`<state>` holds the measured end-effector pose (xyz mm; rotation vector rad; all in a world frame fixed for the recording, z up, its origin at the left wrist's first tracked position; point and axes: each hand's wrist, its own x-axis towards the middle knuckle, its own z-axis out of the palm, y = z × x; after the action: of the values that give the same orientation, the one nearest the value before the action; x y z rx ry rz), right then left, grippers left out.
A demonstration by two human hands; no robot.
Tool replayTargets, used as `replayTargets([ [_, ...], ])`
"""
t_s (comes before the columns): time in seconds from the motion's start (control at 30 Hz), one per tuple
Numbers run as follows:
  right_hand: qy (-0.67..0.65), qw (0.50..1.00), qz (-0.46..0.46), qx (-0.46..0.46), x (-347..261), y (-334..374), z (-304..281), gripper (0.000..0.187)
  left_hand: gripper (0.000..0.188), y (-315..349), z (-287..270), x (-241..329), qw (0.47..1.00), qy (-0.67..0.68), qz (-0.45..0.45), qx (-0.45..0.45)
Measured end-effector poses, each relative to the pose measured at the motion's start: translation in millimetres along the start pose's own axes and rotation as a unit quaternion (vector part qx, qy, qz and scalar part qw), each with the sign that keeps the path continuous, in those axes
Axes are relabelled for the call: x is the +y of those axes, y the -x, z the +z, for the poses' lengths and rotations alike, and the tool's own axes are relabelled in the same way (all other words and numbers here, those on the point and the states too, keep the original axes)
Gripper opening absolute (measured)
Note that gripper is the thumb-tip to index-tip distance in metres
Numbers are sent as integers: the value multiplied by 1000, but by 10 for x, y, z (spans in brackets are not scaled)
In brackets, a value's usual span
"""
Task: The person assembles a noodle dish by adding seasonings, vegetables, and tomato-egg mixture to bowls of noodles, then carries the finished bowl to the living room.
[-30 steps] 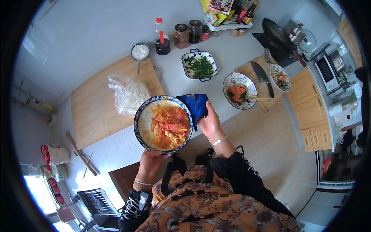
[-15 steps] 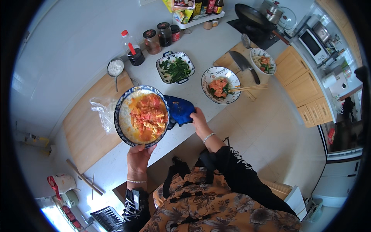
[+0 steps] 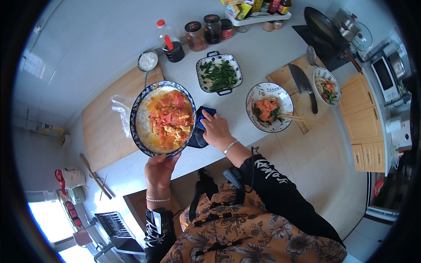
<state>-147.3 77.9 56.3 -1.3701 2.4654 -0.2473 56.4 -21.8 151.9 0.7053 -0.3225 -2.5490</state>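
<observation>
My left hand [image 3: 160, 171] is closed on the near rim of a blue-and-white patterned dish [image 3: 139, 139]. White rice and a red-and-yellow tomato and egg topping [image 3: 172, 120] fill the dish, which is held above the counter. Just right of it, my right hand [image 3: 215, 130] has its fingers on a bunched blue and dark cloth [image 3: 198, 139]; the dish hides part of that cloth. Farther off stands a square dish of chopped greens [image 3: 219, 73]. To the right is a round bowl [image 3: 280, 94] of orange-red food and greens, with chopsticks [image 3: 302, 118] across its edge.
A wooden board [image 3: 103, 127] lies at left with a clear plastic bag [image 3: 123, 114] on it. Behind are a small pan of white powder [image 3: 148, 62], a dark-liquid bottle [image 3: 174, 52] and jars [image 3: 212, 30]. A knife [image 3: 301, 81] rests on another board [image 3: 280, 79], near a wok [image 3: 322, 24].
My right hand has moved left over the cloth, which is now bunched closer to the dish, with less blue showing. My left hand still holds the dish. The view has shifted.
</observation>
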Motion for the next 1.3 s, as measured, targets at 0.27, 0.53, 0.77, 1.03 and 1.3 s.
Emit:
replayTargets([
  [0.27, -60, 989, -34, 135, -37, 125, 299, 45, 56, -101, -39, 32, 999, -22, -23, -8],
  [0.53, -151, 972, -35, 178, -669, 705, 600, 41, 39, -659, 67, 68, 987, -61, -137, -63],
  [0.77, -353, 917, 5, 187, -150, 1160, 545, 44, 39, -1722, 698, -853, 971, -145, -154, -112],
  [1.03, -485, 859, 41, 157, 295, 1320, 493, 49, 37, -2672, 896, -1417, 960, -207, -160, -95],
  [1.3, -554, 826, 87, 64, -45, 1320, 387, 51, 37, -2798, 732, -1373, 956, -231, -162, -84],
])
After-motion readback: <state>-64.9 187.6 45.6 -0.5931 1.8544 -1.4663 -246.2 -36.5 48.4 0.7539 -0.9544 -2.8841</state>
